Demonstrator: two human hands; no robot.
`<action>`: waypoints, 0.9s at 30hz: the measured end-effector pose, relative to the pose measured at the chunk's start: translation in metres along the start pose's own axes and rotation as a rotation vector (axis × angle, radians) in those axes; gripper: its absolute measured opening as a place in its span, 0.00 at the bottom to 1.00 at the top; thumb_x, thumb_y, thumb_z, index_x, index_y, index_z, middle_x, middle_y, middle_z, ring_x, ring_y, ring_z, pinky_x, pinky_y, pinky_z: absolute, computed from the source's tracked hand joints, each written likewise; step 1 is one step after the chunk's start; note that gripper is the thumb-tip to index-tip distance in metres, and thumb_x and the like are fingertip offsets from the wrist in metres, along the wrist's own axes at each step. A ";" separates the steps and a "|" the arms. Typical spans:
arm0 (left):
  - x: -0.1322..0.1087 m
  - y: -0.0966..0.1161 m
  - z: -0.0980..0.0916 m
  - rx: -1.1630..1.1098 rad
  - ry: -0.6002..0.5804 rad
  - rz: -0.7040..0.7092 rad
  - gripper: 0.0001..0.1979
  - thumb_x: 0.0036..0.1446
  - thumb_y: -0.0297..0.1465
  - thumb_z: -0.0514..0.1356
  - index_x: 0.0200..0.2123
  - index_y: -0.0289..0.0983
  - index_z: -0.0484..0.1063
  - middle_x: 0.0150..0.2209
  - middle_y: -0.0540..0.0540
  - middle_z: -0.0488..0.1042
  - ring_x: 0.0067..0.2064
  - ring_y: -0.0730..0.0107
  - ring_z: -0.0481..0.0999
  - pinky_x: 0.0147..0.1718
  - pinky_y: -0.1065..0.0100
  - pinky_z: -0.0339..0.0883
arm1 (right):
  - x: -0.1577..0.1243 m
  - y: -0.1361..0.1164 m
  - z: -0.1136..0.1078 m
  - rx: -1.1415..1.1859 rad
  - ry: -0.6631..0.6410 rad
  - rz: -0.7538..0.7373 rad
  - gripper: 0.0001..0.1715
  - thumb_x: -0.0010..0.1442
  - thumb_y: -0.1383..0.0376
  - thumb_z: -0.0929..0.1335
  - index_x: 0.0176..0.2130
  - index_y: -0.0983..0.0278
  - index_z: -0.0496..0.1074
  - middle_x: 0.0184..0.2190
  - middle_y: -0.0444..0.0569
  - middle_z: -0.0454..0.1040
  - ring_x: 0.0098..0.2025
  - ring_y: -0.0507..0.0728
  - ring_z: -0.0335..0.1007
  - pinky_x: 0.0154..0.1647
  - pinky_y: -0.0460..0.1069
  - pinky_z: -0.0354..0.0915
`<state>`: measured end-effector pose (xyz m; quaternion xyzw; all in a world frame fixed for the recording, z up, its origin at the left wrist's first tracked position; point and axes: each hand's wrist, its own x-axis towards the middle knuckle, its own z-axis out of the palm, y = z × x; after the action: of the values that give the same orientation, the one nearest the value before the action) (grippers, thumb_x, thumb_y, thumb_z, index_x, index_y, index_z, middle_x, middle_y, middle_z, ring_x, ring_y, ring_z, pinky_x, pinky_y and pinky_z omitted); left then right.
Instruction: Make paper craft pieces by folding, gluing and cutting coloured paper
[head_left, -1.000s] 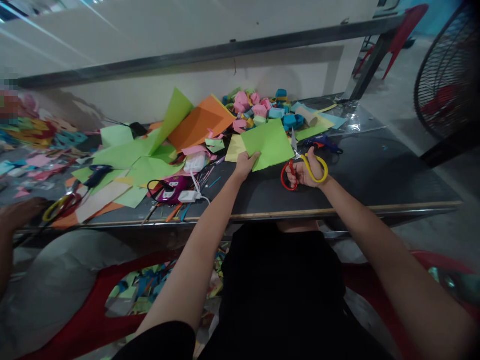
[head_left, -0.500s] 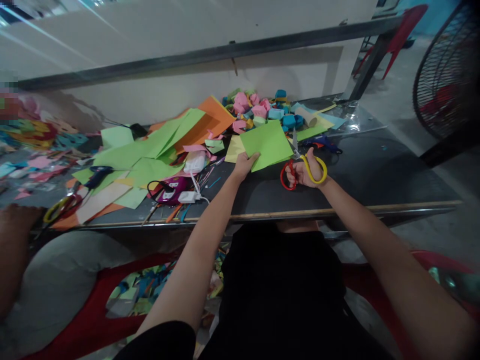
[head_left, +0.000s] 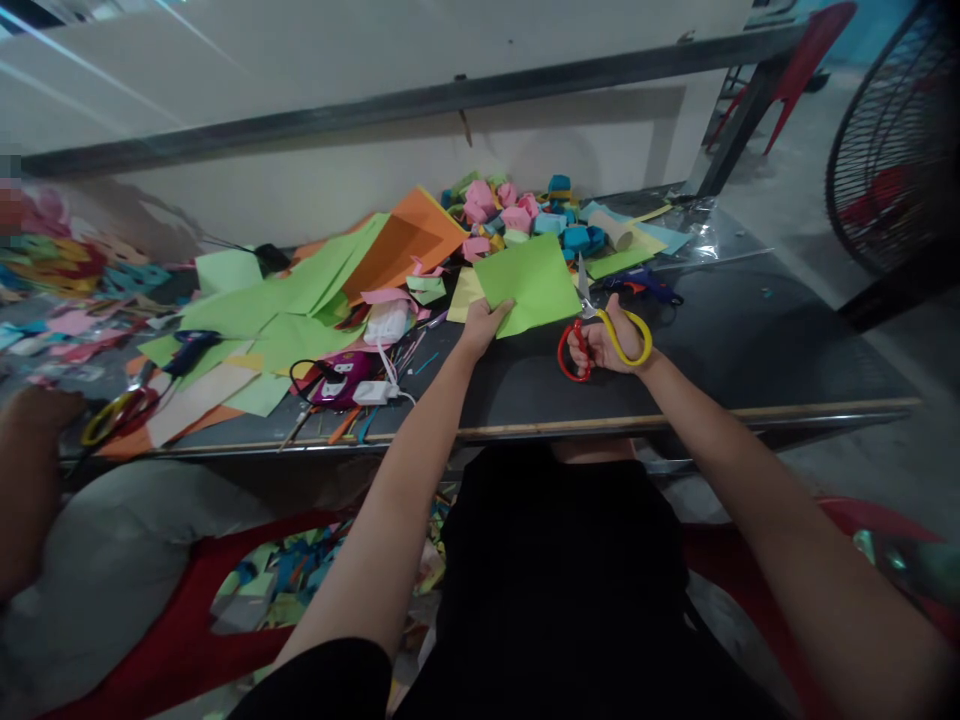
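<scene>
My left hand (head_left: 486, 325) pinches the lower left corner of a bright green paper sheet (head_left: 529, 285) above the table. In my right hand (head_left: 606, 340) is a pair of scissors (head_left: 631, 338) with one yellow and one red handle loop. My fingers pass through both loops. The loops are spread, and the blades point away from me beside the right edge of the green sheet. A pale yellow paper (head_left: 464, 295) lies partly behind my left hand. Beyond the scissors rests a dark blue glue gun (head_left: 649, 284).
Pink, blue and yellow folded paper pieces (head_left: 517, 215) are heaped at the back. Green sheets (head_left: 285, 290) and an orange sheet (head_left: 405, 245) spread leftward. A purple power strip (head_left: 337, 380) lies near the front edge. A co-worker's hand (head_left: 45, 410) is at far left; a fan (head_left: 892, 150) stands right.
Both hands, the green sheet and the scissors stay almost where they were. The whole view has shifted slightly, and I cannot make out a fresh cut in the paper.
</scene>
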<state>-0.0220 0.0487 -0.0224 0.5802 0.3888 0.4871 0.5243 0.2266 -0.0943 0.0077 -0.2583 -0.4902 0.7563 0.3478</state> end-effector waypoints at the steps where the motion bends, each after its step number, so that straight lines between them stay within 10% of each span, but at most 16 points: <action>1: 0.002 0.000 -0.003 0.007 0.005 0.007 0.29 0.42 0.48 0.75 0.41 0.31 0.81 0.45 0.35 0.84 0.49 0.52 0.84 0.52 0.54 0.78 | -0.001 -0.001 0.000 0.001 -0.020 0.006 0.56 0.54 0.20 0.47 0.37 0.63 0.68 0.26 0.49 0.68 0.29 0.56 0.66 0.34 0.51 0.69; 9: 0.011 0.000 -0.023 0.029 -0.043 -0.014 0.32 0.37 0.49 0.77 0.40 0.31 0.81 0.40 0.37 0.84 0.46 0.52 0.84 0.51 0.54 0.79 | -0.003 -0.002 -0.004 -0.022 -0.003 0.017 0.58 0.53 0.19 0.45 0.37 0.64 0.68 0.25 0.48 0.67 0.28 0.55 0.65 0.33 0.52 0.68; 27: -0.004 0.004 -0.006 0.022 -0.122 -0.067 0.32 0.37 0.50 0.78 0.39 0.30 0.82 0.37 0.38 0.85 0.36 0.60 0.83 0.39 0.61 0.78 | -0.002 0.000 -0.002 -0.030 0.053 -0.032 0.59 0.52 0.18 0.47 0.39 0.64 0.69 0.27 0.47 0.66 0.29 0.55 0.65 0.34 0.52 0.69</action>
<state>-0.0287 0.0458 -0.0196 0.6011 0.3806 0.4290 0.5565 0.2295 -0.0943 0.0068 -0.2756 -0.4962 0.7361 0.3687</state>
